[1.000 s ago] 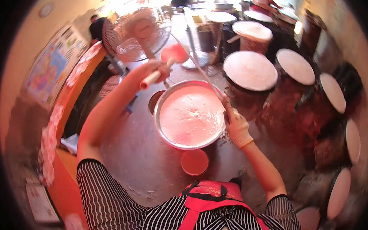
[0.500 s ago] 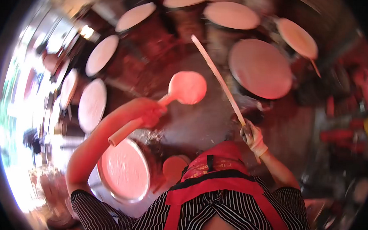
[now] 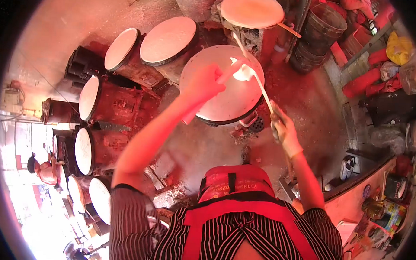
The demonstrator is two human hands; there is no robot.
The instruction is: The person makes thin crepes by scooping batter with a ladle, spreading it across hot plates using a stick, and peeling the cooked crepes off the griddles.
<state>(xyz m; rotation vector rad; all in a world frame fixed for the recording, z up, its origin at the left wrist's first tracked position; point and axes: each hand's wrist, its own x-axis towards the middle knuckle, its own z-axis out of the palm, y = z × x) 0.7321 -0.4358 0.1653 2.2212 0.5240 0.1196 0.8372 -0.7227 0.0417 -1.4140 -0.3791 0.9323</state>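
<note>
My left hand [image 3: 207,86] is closed around the handle of a ladle [image 3: 231,70], held above a round griddle [image 3: 234,103]. Pale batter [image 3: 244,73] shows at the ladle's head; whether it touches the griddle I cannot tell. In my right hand [image 3: 282,128], which looks gloved, is a long thin wooden stick [image 3: 264,91]. It slants up and left across the griddle's right side, crossing in front of the batter.
Several other round griddles [image 3: 169,39] with pale tops stand in an arc at the left. Behind mine, another griddle [image 3: 252,11] has a stick on its edge. Dark buckets [image 3: 321,28] stand at the back right, and a cluttered counter [image 3: 363,192] at the right. Far left, a person [image 3: 47,169] appears.
My view has swung to the right, and the batter tub has left it. My left hand has carried the loaded ladle over the griddle. The stick now crosses the griddle.
</note>
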